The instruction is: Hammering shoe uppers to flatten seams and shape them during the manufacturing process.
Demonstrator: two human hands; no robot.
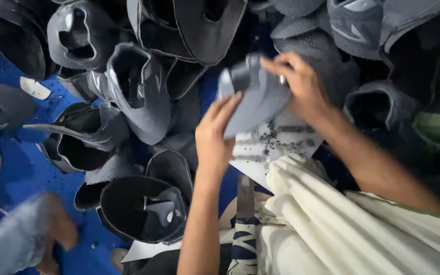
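Note:
Both of my hands hold one grey shoe upper (254,94) in the middle of the view. My left hand (216,133) grips its lower left edge with the fingers spread along the fabric. My right hand (298,81) pinches its top right corner. Under the shoe upper lies a white board (273,145) speckled with small dark scraps. A cream cloth (322,214) covers my lap below the board.
Several grey and black shoe uppers (133,86) are heaped across the blue floor (16,178) to the left and along the top. Another person's blurred arm in a blue sleeve (21,237) shows at the bottom left. A dark strap (244,203) hangs near my left forearm.

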